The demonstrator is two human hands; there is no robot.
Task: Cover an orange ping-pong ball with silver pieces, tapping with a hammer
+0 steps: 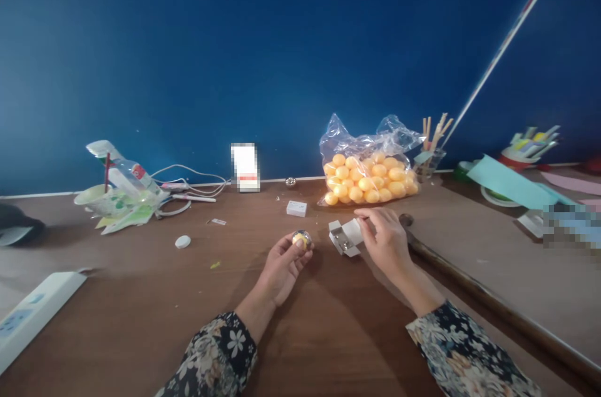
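My left hand (286, 265) is closed around a small round yellow ball (301, 239) with shiny silver bits on its top; the thumb presses on its front. To the right of it lies a small white box (351, 252), its flaps folded open and small shiny metal pieces inside. My right hand (387, 240) is just beside that box, thumb and forefinger pinched together above its right flap. Whatever is between those fingertips is too small to make out.
A clear plastic bag of yellow balls (370, 181) stands at the back. Behind the hands lies a small white box (297, 208). A long brown stick (474, 290) lies at right. At left are a power strip (37, 315), a white cap (183, 241) and a plastic bottle (134, 175).
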